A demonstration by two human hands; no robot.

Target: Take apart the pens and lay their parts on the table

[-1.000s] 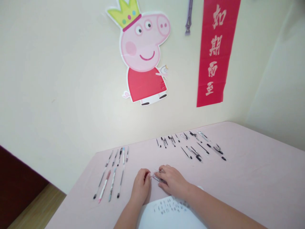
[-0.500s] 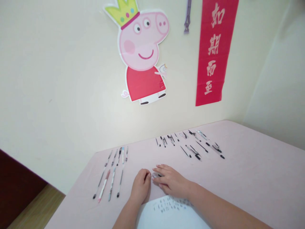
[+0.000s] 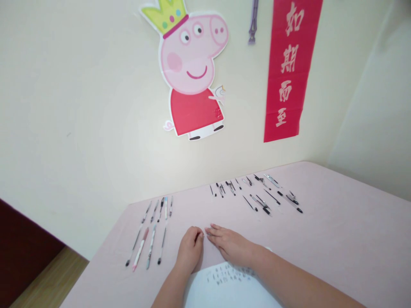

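My left hand [image 3: 190,249] rests on the pink tabletop with its fingers curled in; whatever it may hold is hidden. Just to its right, my right hand [image 3: 230,245] lies palm down, fingers stretched out towards the left one, a small gap between the two. Under my forearms is a white sheet of paper [image 3: 224,295] with handwritten characters along its top. Left of my hands are two rows of assembled pens, among them a pink and white pen [image 3: 140,249] and a grey-green pen [image 3: 150,247].
Beyond my hands, towards the wall, lie groups of taken-apart pen pieces, such as a black refill [image 3: 272,196] and dark caps [image 3: 299,210]. A pig cutout [image 3: 195,111] and a red banner [image 3: 289,72] hang on the wall. The table's left edge drops to a wooden floor [image 3: 48,282].
My right hand has flattened and its fingers have come closer together. A small clear and dark piece under its fingers no longer shows. My left hand stays put.
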